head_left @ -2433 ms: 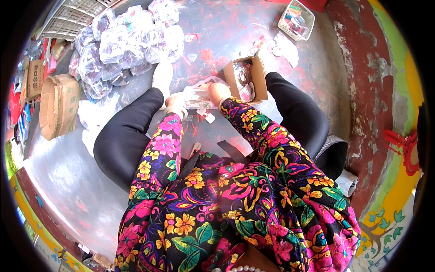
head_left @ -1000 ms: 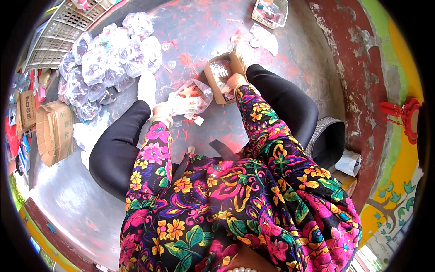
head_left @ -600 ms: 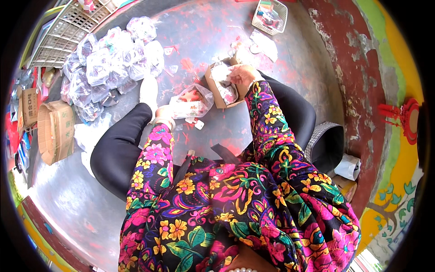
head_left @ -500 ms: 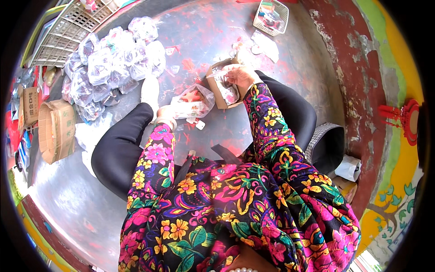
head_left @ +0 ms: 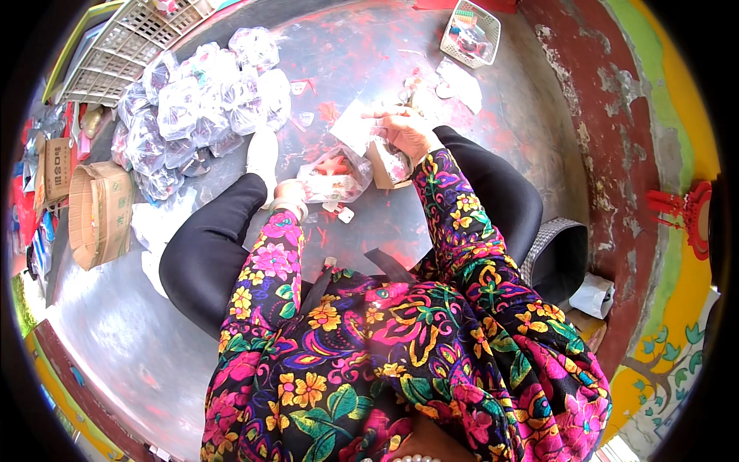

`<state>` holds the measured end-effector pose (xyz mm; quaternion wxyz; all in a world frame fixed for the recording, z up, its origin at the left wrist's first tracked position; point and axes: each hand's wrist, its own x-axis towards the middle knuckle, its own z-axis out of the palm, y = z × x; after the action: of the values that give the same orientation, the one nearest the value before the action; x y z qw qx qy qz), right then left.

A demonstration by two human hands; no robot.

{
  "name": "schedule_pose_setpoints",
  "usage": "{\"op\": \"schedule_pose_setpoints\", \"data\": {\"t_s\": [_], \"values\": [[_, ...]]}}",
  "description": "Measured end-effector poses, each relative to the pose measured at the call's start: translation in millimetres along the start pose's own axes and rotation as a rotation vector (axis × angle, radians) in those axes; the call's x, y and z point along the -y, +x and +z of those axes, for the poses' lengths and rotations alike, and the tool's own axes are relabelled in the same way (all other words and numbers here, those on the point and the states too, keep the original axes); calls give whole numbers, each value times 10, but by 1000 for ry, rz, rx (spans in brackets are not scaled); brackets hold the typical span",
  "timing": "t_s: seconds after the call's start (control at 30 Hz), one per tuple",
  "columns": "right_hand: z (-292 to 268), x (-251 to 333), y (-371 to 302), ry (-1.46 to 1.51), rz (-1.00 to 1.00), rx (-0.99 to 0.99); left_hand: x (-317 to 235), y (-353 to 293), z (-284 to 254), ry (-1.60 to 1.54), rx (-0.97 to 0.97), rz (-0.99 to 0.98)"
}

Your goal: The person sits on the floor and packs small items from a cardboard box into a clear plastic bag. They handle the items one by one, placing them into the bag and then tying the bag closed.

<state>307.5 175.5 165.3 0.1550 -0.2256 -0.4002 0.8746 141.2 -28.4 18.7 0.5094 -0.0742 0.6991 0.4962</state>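
Observation:
My left hand is closed on the near left side of a clear plastic bag. Inside the bag are a red-orange, star-like piece and some white items. My right hand has its fingers pinched at the edge of a flat, bright white piece, card or film, washed out by glare. It is held above a small open cardboard box, just right of the bag. Part of the box and its clear-wrapped contents are hidden under my right hand. A small white tag-like piece lies on the floor below the bag.
A heap of filled clear bags lies at the far left by a plastic crate. An open carton stands left of my knee. At the far right is a white basket, with loose white pieces nearer me.
My right hand has risen from inside the box and moved slightly away from me, and the bright white piece now shows at its fingertips. My left hand stays at the plastic bag.

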Motion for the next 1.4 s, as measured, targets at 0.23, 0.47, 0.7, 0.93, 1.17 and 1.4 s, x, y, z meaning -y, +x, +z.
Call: {"op": "schedule_pose_setpoints", "data": {"t_s": [0.23,0.47,0.7,0.93,1.17,1.4], "values": [[49,-59,40,-231,-4,-91,51,71,-31,-14,37,11],[89,-82,66,-333,-9,-172,128,137,-37,-94,52,37],[99,-165,94,-378,1,-389,134,159,-46,-87,91,31],[62,-358,173,-444,-11,-368,98,108,-28,-182,77,13],[225,-1230,343,-1478,-72,-106,-72,-116,-1,-126,-35,-15],[248,-1538,636,-2112,378,283,65,42,-44,-291,-1,-1]]}}
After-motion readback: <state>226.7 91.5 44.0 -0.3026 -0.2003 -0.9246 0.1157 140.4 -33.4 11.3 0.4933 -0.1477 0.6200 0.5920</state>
